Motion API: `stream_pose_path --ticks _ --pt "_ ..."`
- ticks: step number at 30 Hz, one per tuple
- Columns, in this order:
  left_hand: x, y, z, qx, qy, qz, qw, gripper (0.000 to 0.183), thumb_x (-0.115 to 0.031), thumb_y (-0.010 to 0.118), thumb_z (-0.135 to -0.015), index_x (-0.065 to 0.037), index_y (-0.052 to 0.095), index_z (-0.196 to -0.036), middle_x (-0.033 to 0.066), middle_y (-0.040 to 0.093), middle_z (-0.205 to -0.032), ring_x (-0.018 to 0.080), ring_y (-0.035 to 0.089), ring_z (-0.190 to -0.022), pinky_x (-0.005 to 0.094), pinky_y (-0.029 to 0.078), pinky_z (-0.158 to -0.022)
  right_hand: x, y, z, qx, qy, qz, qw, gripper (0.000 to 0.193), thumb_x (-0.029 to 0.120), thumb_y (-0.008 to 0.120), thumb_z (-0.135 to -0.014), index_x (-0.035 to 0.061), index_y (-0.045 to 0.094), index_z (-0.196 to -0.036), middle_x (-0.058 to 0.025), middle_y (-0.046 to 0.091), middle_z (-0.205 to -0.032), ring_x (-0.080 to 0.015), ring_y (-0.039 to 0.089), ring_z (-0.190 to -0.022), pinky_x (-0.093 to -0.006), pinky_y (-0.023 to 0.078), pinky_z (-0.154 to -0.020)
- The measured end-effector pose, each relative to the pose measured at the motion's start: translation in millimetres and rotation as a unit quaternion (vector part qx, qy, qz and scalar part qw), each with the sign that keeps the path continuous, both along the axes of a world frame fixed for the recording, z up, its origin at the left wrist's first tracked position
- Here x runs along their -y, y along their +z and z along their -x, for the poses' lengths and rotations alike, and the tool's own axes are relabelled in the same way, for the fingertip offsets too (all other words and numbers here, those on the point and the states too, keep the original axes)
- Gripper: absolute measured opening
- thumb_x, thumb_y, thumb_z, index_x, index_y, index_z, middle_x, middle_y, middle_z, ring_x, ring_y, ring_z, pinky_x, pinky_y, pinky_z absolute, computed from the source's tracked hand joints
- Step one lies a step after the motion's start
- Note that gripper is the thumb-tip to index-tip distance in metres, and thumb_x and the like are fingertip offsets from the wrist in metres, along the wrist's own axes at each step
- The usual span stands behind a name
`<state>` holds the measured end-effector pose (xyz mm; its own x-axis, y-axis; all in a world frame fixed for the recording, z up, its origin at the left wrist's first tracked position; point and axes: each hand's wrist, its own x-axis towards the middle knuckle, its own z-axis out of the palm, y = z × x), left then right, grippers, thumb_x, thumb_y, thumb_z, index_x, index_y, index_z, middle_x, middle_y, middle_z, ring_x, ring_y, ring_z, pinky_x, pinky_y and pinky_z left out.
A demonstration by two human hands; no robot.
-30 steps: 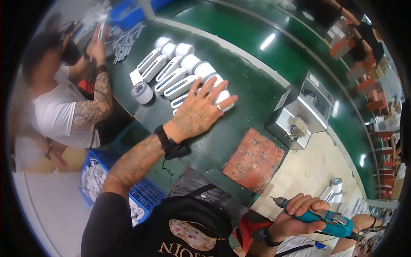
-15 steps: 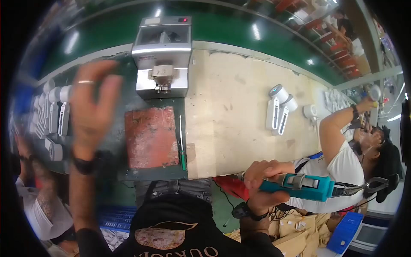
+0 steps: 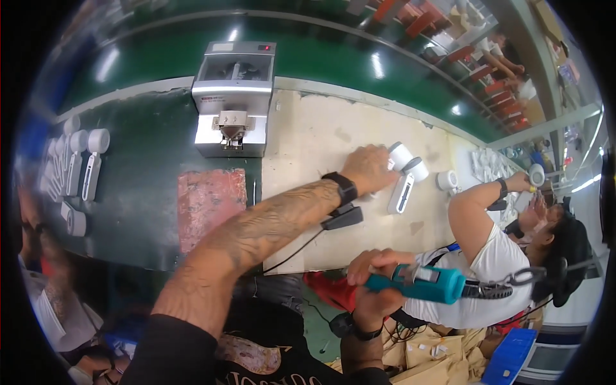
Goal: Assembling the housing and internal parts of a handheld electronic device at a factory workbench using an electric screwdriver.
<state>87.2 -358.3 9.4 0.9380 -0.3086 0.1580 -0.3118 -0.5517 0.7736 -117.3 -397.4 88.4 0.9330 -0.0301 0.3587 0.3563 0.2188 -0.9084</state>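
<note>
My left hand (image 3: 367,169) reaches across to the right and closes on one of two white handheld devices; its round head (image 3: 400,155) shows past my fingers, and its handle is mostly hidden under them. The second white device (image 3: 402,194) lies right beside it, its round head pointing away from me. Past the table's front edge, my right hand (image 3: 375,273) is wrapped round a teal electric screwdriver (image 3: 436,284), held sideways in the air.
A silver screw feeder (image 3: 232,122) stands at the back, behind a worn red mat (image 3: 208,202). Several white devices (image 3: 92,167) lie at the left. Another round-headed white piece (image 3: 447,179) is near a co-worker (image 3: 491,224) on the right. A blue bin (image 3: 510,356) sits lower right.
My left hand has swung from the left side across the mat to the white devices and closed on one. My right hand, still holding the electric screwdriver, has shifted slightly left.
</note>
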Motion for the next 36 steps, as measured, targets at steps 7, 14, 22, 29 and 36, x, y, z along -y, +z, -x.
stream_pose_path --ticks 7,14,22,29,36 --pt "-117 41 66 0.088 -0.055 0.085 0.991 0.028 -0.028 0.069 -0.083 -0.001 0.064 -0.092 0.0142 0.063 -0.086 0.0346 0.064 -0.081 0.0443 0.051 -0.074 -5 -36 -53 -0.040 -0.090 0.038 0.994 0.063 0.053 0.075 -0.085 -0.0027 0.055 -0.105 -0.0075 0.055 -0.071 -0.0234 0.060 -0.065 -0.0329 0.048 -0.059" --pt "-225 56 136 0.037 -0.040 0.026 0.998 0.023 -0.019 0.072 -0.084 -0.003 0.070 -0.100 0.0121 0.061 -0.089 0.0310 0.062 -0.083 0.0419 0.050 -0.076 -37 -25 -71 -0.058 0.013 0.068 0.996 0.066 0.059 0.071 -0.086 -0.0010 0.053 -0.105 -0.0064 0.054 -0.071 -0.0229 0.062 -0.066 -0.0336 0.049 -0.061" --pt "-273 26 149 0.094 0.001 -0.062 0.994 0.038 -0.034 0.073 -0.086 -0.008 0.070 -0.114 0.0092 0.063 -0.107 0.0285 0.058 -0.102 0.0443 0.046 -0.092 -110 23 -100 0.023 0.079 -0.035 0.996 0.068 0.069 0.054 -0.092 0.0047 0.056 -0.115 -0.0029 0.047 -0.069 -0.0155 0.045 -0.057 -0.0293 0.038 -0.054" --pt "-291 25 150 0.118 0.030 -0.048 0.991 0.045 -0.039 0.073 -0.084 -0.013 0.067 -0.121 0.0057 0.061 -0.107 0.0265 0.056 -0.100 0.0428 0.044 -0.090 -192 20 -160 0.085 0.055 0.035 0.994 0.051 0.047 0.058 -0.100 -0.0041 0.058 -0.104 -0.0068 0.054 -0.069 -0.0180 0.056 -0.059 -0.0298 0.045 -0.056" --pt "-289 23 153 0.104 0.023 -0.059 0.993 0.047 -0.039 0.069 -0.087 -0.011 0.061 -0.124 0.0064 0.057 -0.109 0.0260 0.052 -0.107 0.0439 0.042 -0.097 -206 -2 -171 0.074 0.070 0.015 0.995 0.044 0.041 0.059 -0.101 -0.0022 0.056 -0.093 -0.0068 0.054 -0.067 -0.0176 0.055 -0.058 -0.0298 0.045 -0.055"
